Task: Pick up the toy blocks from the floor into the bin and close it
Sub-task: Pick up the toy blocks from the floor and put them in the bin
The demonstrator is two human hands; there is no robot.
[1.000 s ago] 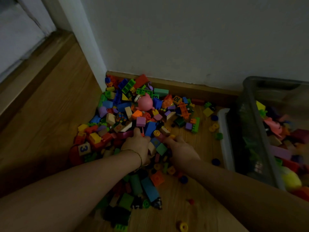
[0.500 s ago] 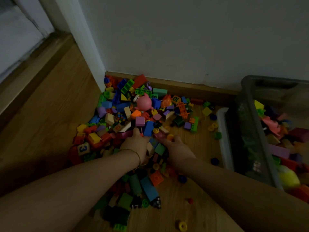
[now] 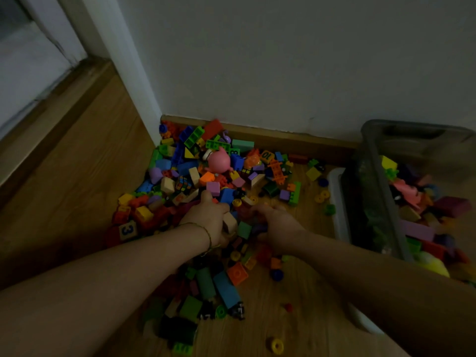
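Left grip, bracelet at the wrist: clenched round a beige block in the middle of the toy blocks heaped on the wooden floor against the wall. Right grip: fingers curled into the same heap, grasping several dark pieces. Bin: uncovered, part-filled, on the floor right of the heap.

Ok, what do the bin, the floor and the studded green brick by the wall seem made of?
Bin: translucent grey plastic; blocks show through its wall. Floor: wood or wood-look laminate, matte, grain visible. Green brick: probably moulded plastic, smooth, with studs.
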